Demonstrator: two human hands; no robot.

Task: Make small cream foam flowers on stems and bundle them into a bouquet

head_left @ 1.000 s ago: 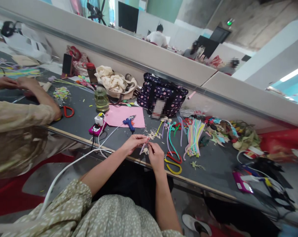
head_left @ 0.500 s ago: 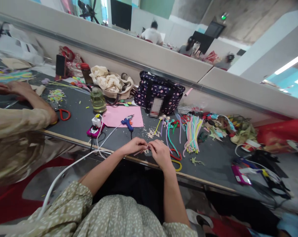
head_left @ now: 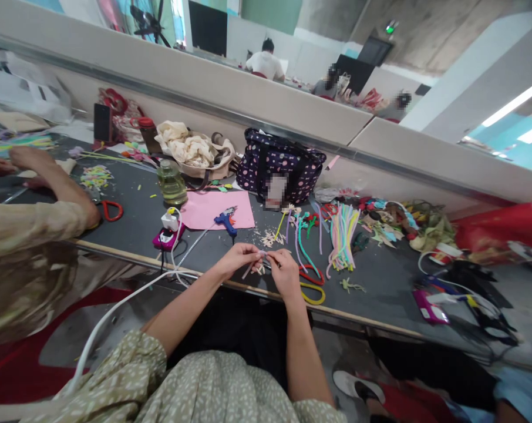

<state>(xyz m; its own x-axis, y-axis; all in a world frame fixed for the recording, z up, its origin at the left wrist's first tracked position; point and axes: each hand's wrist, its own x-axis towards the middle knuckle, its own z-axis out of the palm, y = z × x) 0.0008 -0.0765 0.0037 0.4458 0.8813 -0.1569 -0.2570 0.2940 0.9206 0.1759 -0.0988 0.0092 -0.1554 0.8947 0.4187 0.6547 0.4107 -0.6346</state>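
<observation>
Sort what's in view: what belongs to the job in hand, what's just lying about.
Likely the job's:
pale strip, pinched by left hand and right hand
pastel stems
scissors
glue gun, perhaps

Apparently just lying about:
patterned bag
jar of liquid
phone
red-lidded bottle

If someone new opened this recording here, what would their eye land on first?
Probably the dark bag with pink dots at the back of the table, then the bundle of pastel pipe cleaners to its front right. Next would come the blue glue gun at the pink sheet, and, at the table's near edge, the left hand and right hand pinching a thin pale strand.
</observation>
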